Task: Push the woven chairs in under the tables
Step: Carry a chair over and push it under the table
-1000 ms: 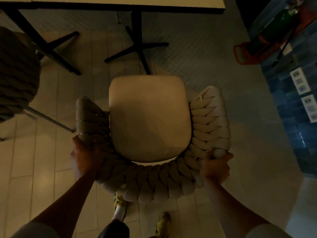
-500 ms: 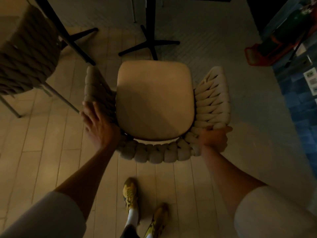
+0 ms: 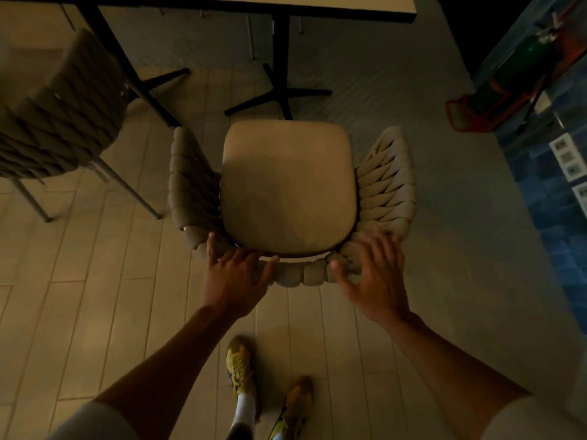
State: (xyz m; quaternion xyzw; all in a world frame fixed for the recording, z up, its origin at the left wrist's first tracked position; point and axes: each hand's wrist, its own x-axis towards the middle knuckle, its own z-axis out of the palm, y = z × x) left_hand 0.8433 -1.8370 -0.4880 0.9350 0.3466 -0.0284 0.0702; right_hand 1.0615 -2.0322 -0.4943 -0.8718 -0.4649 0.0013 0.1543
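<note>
A beige woven chair (image 3: 386,182) with a smooth tan seat cushion stands below me, its front facing the table (image 3: 317,6) at the top of the view. The seat's front edge lies just short of the table's black cross-shaped foot (image 3: 282,96). My left hand (image 3: 235,277) lies with spread fingers on the left part of the chair's woven back. My right hand (image 3: 371,274) has spread fingers against the right part of the back. Neither hand grips the weave.
A second, darker woven chair (image 3: 60,112) stands at the left beside another black table leg (image 3: 127,68). At the right a blue tiled wall (image 3: 559,198) carries sockets, with a red stand and a green cylinder near it. My yellow shoes (image 3: 241,366) are behind the chair.
Both hands have let go of the chair's sides and come together on the rear of the back with fingers spread. The chair sits closer to the table's foot than a second ago.
</note>
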